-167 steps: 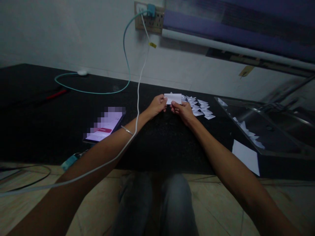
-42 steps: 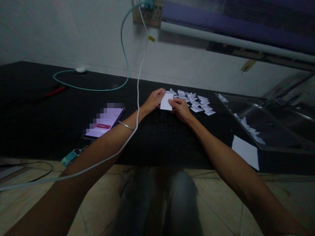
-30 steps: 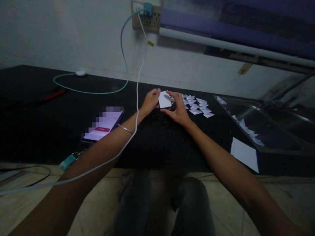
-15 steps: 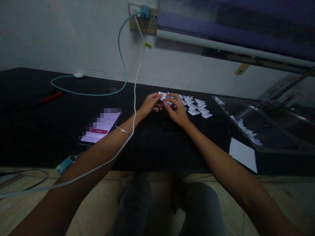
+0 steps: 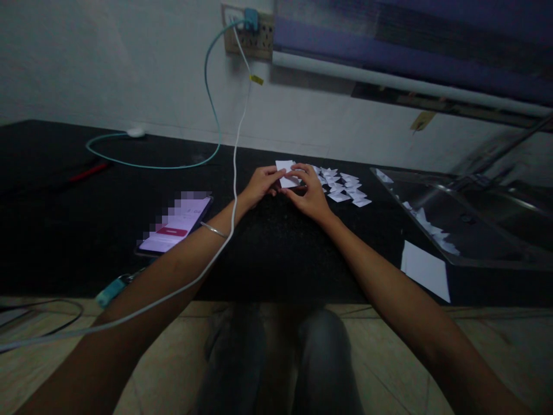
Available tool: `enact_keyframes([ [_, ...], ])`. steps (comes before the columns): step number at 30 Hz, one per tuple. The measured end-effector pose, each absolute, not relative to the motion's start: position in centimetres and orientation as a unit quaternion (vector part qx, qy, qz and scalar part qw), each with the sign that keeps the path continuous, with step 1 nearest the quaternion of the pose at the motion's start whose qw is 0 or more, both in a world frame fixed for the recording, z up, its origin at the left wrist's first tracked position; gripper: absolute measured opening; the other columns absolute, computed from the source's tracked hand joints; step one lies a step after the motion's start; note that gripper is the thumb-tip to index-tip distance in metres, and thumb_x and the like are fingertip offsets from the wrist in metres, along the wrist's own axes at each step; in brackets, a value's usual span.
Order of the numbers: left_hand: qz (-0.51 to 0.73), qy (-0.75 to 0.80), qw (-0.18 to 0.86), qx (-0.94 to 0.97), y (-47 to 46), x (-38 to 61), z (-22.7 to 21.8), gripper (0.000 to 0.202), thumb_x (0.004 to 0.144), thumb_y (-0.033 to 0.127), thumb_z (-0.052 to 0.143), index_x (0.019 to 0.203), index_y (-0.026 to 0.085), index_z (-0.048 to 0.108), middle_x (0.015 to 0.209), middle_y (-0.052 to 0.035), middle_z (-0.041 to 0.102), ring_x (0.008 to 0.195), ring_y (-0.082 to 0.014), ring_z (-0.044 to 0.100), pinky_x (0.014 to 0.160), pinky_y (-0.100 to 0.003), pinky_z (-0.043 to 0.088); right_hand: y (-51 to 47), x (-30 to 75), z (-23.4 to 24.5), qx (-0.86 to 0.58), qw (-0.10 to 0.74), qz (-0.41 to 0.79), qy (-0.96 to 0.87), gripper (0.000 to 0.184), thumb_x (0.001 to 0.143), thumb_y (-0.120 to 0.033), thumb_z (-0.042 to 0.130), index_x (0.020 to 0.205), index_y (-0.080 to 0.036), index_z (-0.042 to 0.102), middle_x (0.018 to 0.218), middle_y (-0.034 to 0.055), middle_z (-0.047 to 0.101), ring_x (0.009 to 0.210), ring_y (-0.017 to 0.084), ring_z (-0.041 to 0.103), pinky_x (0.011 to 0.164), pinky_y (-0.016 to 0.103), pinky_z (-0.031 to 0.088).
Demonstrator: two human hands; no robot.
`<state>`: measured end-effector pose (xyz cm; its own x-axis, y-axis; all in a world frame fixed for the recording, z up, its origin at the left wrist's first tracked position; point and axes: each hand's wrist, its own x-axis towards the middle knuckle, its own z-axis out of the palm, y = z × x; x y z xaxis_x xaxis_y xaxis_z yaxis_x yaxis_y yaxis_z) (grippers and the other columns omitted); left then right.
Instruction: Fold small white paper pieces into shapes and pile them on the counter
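Currently, white paper (image 5: 288, 181) sits just above frame centre. Left hand (image 5: 261, 184): thumb and fingers clamped on its left edge. Right hand (image 5: 311, 195): thumb and forefinger apart at its right side; cannot tell whether they grip it. Folded papers (image 5: 339, 197) lie right of centre, phone (image 5: 181, 219) left of centre.

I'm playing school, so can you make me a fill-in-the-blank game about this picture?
The left hand and right hand meet at a small white piece of ____.
The countertop is ____ in color.
A bracelet is on the ____ arm.
The phone lies on the countertop with its screen facing ____.

Missing words: paper; black; left; up.
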<state>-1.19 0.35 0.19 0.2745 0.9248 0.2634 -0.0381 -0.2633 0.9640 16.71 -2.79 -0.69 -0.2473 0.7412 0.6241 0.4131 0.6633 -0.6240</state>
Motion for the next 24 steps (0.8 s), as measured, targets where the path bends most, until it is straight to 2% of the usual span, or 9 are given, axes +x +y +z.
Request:
enact_keyframes([
  [5,0.486,0.361,0.49,0.627,0.2,-1.3,0.4,0.026,0.091,0.041,0.068,0.083,0.016,0.069,0.067,-0.003,0.063,0.056,-0.0081,0.057,0.048,-0.02,0.041,-2.5,16.7,-0.9,-0.391,0.512,0.169,-0.746,0.043,0.081,-0.048,0.078,0.119,-0.032,0.066,0.14,0.0093,0.051,0.132,0.034,0.05,0.097,0.053,0.059],
  [8,0.486,0.36,0.486,0.63,-0.1,-1.3,0.6,0.029,0.093,0.041,0.066,0.079,0.016,0.067,0.068,-0.0041,0.065,0.055,-0.0072,0.057,0.048,-0.019,0.041,-2.1,16.7,-1.2,-0.407,0.533,0.216,-0.709,0.052,0.08,-0.057,0.076,0.124,-0.032,0.061,0.138,0.0099,0.055,0.124,0.031,0.057,0.09,0.046,0.062],
  [11,0.484,0.357,0.489,0.632,-0.3,-1.3,0.8,0.029,0.093,0.038,0.065,0.076,0.015,0.066,0.07,-0.005,0.067,0.054,-0.0063,0.056,0.048,-0.019,0.041,-1.5,16.9,-1.4,-0.423,0.541,0.289,-0.667,0.069,0.076,-0.065,0.076,0.132,-0.032,0.055,0.133,0.0108,0.059,0.112,0.028,0.064,0.083,0.042,0.063],
  [15,0.466,0.354,0.504,0.635,-0.2,-1.2,0.8,0.026,0.093,0.037,0.066,0.08,0.014,0.067,0.07,-0.0047,0.068,0.054,-0.0071,0.059,0.049,-0.02,0.042,-1.2,17.3,-1.3,-0.423,0.538,0.364,-0.631,0.083,0.067,-0.067,0.082,0.136,-0.035,0.05,0.132,0.0095,0.061,0.106,0.027,0.066,0.079,0.041,0.063],
  [19,0.431,0.339,0.514,0.66,-0.1,-1.2,0.7,0.025,0.091,0.036,0.068,0.08,0.014,0.07,0.063,-0.0036,0.066,0.051,-0.0086,0.059,0.048,-0.022,0.041,-1.1,17.5,-1.4,-0.42,0.536,0.391,-0.619,0.071,0.07,-0.062,0.08,0.13,-0.034,0.055,0.127,0.0078,0.065,0.105,0.026,0.067,0.074,0.037,0.062],
  [24,0.405,0.316,0.538,0.669,0.0,-1.2,0.6,0.029,0.088,0.041,0.072,0.075,0.015,0.069,0.061,-0.0039,0.065,0.05,-0.0089,0.058,0.046,-0.021,0.04,-0.7,17.6,-1.9,-0.428,0.551,0.383,-0.605,0.043,0.072,-0.048,0.077,0.109,-0.028,0.067,0.111,0.0052,0.07,0.085,0.02,0.066,0.065,0.036,0.06],
])
